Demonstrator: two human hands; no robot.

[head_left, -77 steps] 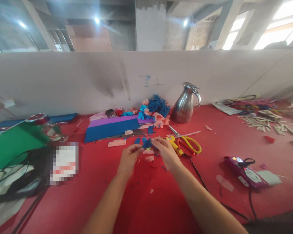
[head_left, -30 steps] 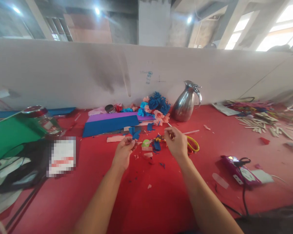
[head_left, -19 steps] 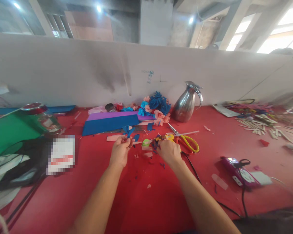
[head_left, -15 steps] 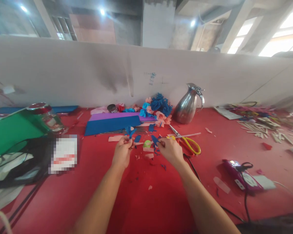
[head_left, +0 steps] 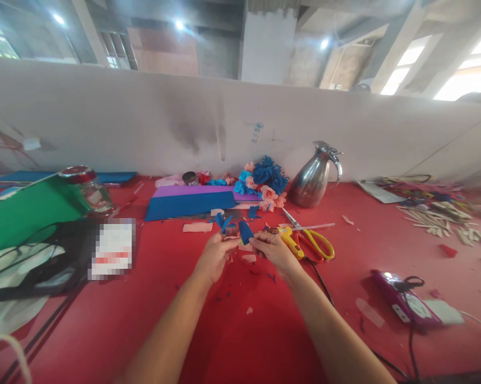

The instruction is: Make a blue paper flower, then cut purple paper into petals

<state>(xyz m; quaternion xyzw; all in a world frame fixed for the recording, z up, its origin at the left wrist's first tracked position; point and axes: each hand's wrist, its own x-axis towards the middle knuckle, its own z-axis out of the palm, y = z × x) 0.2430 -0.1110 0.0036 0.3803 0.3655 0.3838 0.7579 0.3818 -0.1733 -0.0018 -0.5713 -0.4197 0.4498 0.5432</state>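
Note:
My left hand is closed in a pinch on a cut piece of blue paper, whose curled tips rise above the fingers. Its lower part is hidden. Between the fingers of my right hand is a blue paper petal, standing tilted close to the left thumb. Whether the left thumb touches the petal, I cannot tell. Just right of that hand lies a yellow glue gun, partly covered by it. Scissors with yellow and orange handles rest beside the glue gun.
Behind the hands are blue paper sheets, paper flowers and a steel jug. A glass jar stands left, near a green sheet. A purple power strip with cords lies right. Paper scraps dot the red table.
My hands have come together, the right one bringing the petal beside the left thumb. The petal now stands more upright. The view has shifted slightly, and more of the glue gun shows.

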